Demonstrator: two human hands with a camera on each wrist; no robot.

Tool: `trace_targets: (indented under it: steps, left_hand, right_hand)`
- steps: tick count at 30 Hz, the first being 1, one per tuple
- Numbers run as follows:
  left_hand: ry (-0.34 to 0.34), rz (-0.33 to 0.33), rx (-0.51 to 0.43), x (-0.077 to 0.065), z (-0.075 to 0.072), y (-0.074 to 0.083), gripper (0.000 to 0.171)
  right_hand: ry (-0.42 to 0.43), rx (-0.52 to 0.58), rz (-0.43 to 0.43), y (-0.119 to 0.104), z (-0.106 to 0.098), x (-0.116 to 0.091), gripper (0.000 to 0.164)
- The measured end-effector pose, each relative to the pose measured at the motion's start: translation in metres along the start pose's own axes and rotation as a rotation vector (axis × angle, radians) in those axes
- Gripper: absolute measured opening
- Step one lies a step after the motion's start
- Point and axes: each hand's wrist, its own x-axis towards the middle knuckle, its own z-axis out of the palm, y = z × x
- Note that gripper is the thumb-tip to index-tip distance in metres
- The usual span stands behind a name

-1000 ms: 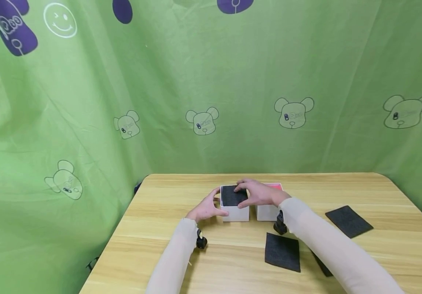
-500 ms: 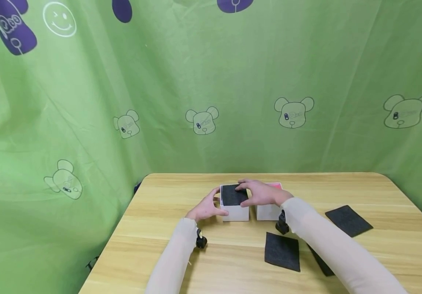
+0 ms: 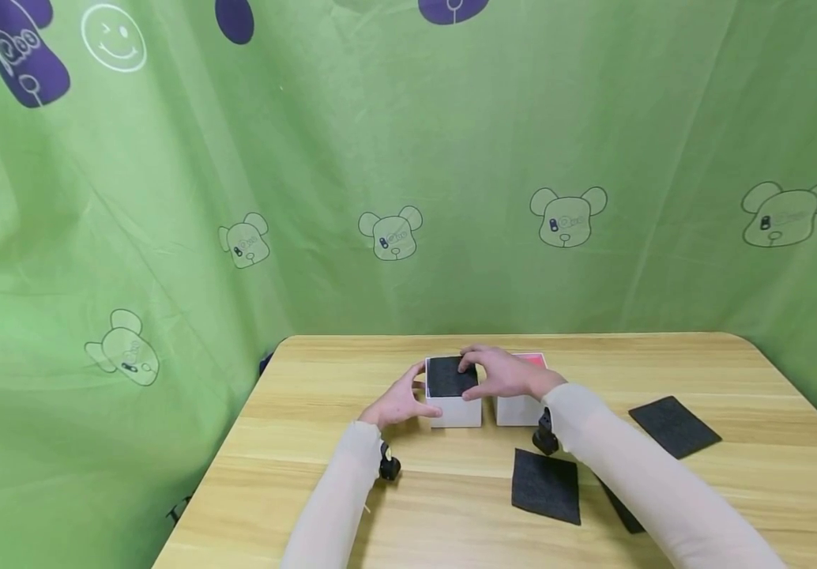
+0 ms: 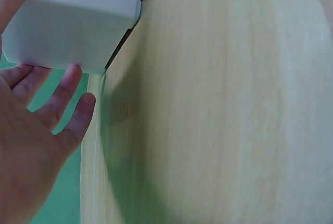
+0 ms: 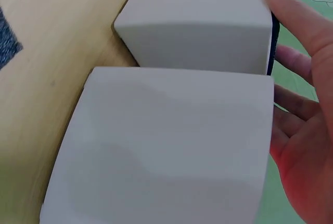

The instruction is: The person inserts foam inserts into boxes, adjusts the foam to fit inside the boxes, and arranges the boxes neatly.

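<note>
A white open-topped box (image 3: 455, 412) stands near the back of the wooden table, a black felt-like square sheet (image 3: 446, 378) lying over its opening. My left hand (image 3: 400, 401) grips this box from the left, thumb on the front face and fingers at the side; the left wrist view shows the fingers (image 4: 67, 88) spread along it. My right hand (image 3: 501, 373) holds the sheet's right part, fingers bent over it and thumb at the front edge. In the right wrist view the thumb (image 5: 291, 5) meets the sheet's dark edge (image 5: 271, 41) at the box's rim.
A second white box (image 3: 517, 411), pinkish-red inside, stands just right of the first, partly behind my right hand. More black sheets lie on the table: one in front (image 3: 546, 486), one to the right (image 3: 675, 427), another partly under my right forearm. A green curtain (image 3: 480, 284) hangs behind.
The black sheet shifts slightly right and then back left over the box opening, my right hand moving a little with it. My left hand and the boxes stay in place.
</note>
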Motion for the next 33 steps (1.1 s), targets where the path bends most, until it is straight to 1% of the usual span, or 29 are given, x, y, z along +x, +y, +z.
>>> trace_targets:
  steps: [2, 4, 9, 16, 18, 25, 33]
  left_hand:
    - [0.003, -0.006, 0.008, 0.000, 0.000, 0.000, 0.099]
    - [0.010, -0.011, 0.022, 0.003, 0.001, -0.007, 0.100]
    - [0.011, -0.019, 0.038, 0.002, 0.002, -0.008, 0.101]
    - [0.011, -0.017, 0.033, 0.002, 0.002, -0.008, 0.101]
    - [0.011, -0.015, 0.033, 0.003, 0.002, -0.008, 0.101]
    - [0.007, -0.010, 0.030, 0.004, 0.001, -0.009, 0.102]
    - [0.004, -0.012, 0.045, 0.005, 0.001, -0.010, 0.103]
  right_hand:
    - [0.005, -0.003, -0.012, 0.000, 0.000, -0.001, 0.043]
    - [0.008, -0.024, -0.026, 0.000, 0.000, -0.003, 0.041]
    - [-0.006, -0.050, -0.043, 0.001, -0.001, -0.006, 0.043]
    - [-0.039, -0.054, -0.045, 0.000, -0.006, -0.008, 0.039]
    - [-0.048, -0.059, -0.030, -0.001, -0.007, -0.009, 0.041]
    - [-0.064, -0.060, 0.008, 0.000, -0.010, -0.010, 0.055]
    - [-0.066, -0.061, 0.003, 0.004, -0.008, -0.010, 0.056]
